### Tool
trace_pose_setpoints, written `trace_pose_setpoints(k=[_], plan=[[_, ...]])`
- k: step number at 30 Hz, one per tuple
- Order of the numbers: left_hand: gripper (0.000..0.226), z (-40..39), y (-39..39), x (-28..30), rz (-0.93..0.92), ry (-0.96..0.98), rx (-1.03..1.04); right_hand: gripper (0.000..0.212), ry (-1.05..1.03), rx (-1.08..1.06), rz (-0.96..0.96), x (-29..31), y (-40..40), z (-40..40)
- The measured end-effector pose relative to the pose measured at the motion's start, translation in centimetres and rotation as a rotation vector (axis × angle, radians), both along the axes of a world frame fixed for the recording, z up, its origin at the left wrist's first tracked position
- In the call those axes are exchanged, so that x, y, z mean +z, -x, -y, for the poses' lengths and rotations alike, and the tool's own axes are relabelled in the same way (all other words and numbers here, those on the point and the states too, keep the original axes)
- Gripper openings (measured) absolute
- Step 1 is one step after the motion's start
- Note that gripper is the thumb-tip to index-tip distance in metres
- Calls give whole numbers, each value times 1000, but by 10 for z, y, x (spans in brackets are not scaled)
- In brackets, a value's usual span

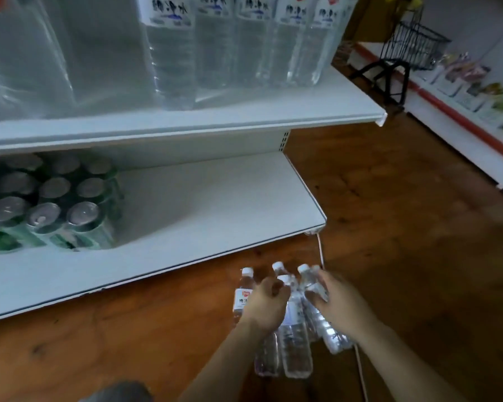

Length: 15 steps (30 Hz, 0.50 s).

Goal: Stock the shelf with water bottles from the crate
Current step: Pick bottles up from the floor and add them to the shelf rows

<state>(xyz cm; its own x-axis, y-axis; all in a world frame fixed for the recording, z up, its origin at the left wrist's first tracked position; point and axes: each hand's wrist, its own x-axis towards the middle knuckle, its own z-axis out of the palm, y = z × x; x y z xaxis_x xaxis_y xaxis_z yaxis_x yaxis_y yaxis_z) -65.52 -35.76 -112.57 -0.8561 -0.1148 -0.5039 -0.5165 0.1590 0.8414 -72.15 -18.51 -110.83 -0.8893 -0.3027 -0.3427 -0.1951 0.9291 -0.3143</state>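
Head | left hand [266, 304], right hand [336, 300] clasp water bottles [295, 329] (several) | beside shelf [215, 216]

Four small water bottles [295, 329], two hands [266, 306], two white shelves [215, 204].

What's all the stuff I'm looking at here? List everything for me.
Small water bottles: at least four, clear with white caps, bunched in the hands above the floor.
Large water bottles: several, clear with white labels, standing on the upper shelf.
Cans: a pack, green with silver tops, at the left of the lower shelf.
Upper shelf: one, white.
Lower shelf: one, white, bare at its right.
Floor: brown wood.
Wire basket: one, black, on a stand, far right.
Side shelf: white with red trim, holding packets.
Cord: white, on the floor.
Left hand: gripping bottles.
Right hand: gripping bottles.
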Motion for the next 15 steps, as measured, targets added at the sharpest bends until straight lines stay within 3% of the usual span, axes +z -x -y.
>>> trace_pose_setpoints(k=[4,6,9,15], plan=[[44,-29,1,-46,187,58,-98,46,33,-77,227,-39,-18,-17],[47,-38,-2,-61,273,92,-112,59,43,-88,296,-62,-28,-14],[46,-47,-3,-75,298,90,-62,82,18,-130,308,-95,-37,-10],[49,-50,-4,-90,253,133,-58,64,46,-198,249,-109,-31,-4]])
